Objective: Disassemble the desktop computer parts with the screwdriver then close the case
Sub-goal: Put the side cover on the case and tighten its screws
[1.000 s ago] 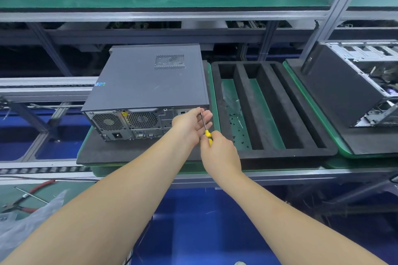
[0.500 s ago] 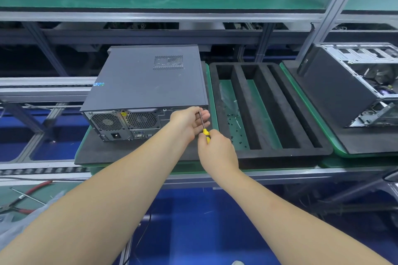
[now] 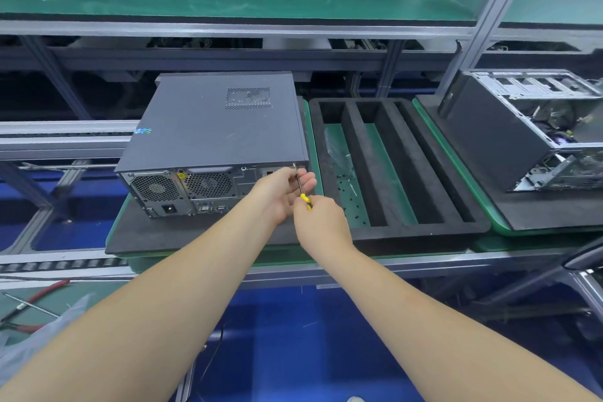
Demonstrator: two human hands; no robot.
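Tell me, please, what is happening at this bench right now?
A person is working on the back of a closed desktop computer case that lies on a dark foam mat. The right hand grips a yellow-handled screwdriver with its tip at the case's upper right rear corner, while the left hand cups the shaft to steady it. The side panel is on. A slotted foam tray sits to the right, and beyond it stands a second, opened chassis.

matt grey metal computer case (image 3: pixel 215 127), black foam tray (image 3: pixel 398 170) rough, screwdriver (image 3: pixel 301 188) with glossy yellow plastic handle.
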